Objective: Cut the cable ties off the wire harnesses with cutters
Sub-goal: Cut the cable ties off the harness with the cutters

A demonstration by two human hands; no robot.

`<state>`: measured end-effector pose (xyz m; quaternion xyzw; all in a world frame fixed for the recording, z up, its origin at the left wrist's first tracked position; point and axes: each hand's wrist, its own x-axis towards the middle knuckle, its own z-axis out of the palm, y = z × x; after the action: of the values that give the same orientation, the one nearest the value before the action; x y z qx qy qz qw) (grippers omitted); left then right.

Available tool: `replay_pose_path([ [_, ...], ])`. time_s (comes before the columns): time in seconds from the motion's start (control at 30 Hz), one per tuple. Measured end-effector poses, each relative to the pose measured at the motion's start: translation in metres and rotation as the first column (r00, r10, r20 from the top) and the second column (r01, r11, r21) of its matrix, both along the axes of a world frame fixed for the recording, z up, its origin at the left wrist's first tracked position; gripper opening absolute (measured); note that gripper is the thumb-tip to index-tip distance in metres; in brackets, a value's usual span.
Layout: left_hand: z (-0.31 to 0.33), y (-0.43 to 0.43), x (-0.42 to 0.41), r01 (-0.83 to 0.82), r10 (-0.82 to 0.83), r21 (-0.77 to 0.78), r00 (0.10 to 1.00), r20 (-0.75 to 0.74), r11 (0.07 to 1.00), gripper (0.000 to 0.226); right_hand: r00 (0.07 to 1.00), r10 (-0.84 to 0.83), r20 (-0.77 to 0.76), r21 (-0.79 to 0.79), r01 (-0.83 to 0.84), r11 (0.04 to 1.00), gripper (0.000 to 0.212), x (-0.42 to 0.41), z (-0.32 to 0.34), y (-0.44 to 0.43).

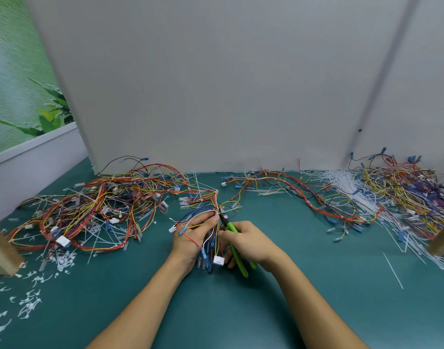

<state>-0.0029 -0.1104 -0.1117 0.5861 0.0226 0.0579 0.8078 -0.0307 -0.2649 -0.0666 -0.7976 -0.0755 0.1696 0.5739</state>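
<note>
Here, at the middle of the green tabletop (316, 298), left hand (190, 238), grip clamped on a wire harness (211, 222), fingertips pinching the bundle just below the fan of blue, white and red leads. Loose ends with blue terminals and a white connector (218, 260) hanging down between the two hands. Right hand (248, 241), grip wrapped tight around the green handles of the cutters (232, 238), handle ends sticking out below the palm. Dark nose of the cutters touching the bundle right beside the left fingertips; too small to tell whether on a cable tie. Left of the hands, a tangled heap of harnesses (95, 212). Far right, another heap (404, 192), with a drift of white cable ties (341, 182) beside it. Near left edge, small white tie offcuts (62, 258) scattered. Behind everything, a grey partition (216, 84), upright.
</note>
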Motion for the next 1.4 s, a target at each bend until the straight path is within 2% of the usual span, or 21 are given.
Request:
replay_pose_path([
  [0.1,0.0008,-0.0003,0.0002,-0.003,0.003,0.001,1.000,-0.011,1.000,0.020,0.998,-0.020,0.058,-0.080,0.025,0.996,0.024,0.0015,-0.0035,0.0015],
  [0.23,0.0023,-0.0010,0.0000,-0.009,0.009,-0.001,1.000,-0.014,1.000,0.022,0.995,-0.037,0.088,-0.124,0.048,0.991,0.026,0.0044,-0.0061,-0.0006],
  [0.6,0.0025,-0.0003,-0.0017,0.025,-0.026,-0.029,1.000,-0.014,0.999,0.035,0.999,-0.019,0.048,-0.077,0.023,0.997,0.028,0.0063,-0.0079,0.0000],
  [0.83,0.0044,-0.0017,-0.0018,-0.008,0.007,-0.025,1.000,-0.030,1.000,0.014,1.000,0.007,0.018,-0.010,-0.007,1.000,0.026,0.0034,-0.0053,0.0028],
  [0.97,0.0045,-0.0018,-0.0023,-0.027,0.026,-0.045,0.999,-0.034,0.999,0.018,1.000,0.017,0.008,0.010,-0.017,1.000,0.024,0.0021,-0.0047,0.0048],
  [1.17,0.0052,-0.0020,-0.0010,-0.046,0.042,-0.069,0.998,-0.049,0.997,0.008,0.999,0.016,0.029,-0.037,-0.015,0.999,0.023,0.0019,-0.0051,0.0054],
  [1.4,0.0066,-0.0016,0.0000,-0.045,0.039,-0.088,0.997,-0.064,0.995,0.017,0.999,-0.001,0.041,-0.070,0.004,0.998,0.021,0.0017,-0.0055,0.0044],
])
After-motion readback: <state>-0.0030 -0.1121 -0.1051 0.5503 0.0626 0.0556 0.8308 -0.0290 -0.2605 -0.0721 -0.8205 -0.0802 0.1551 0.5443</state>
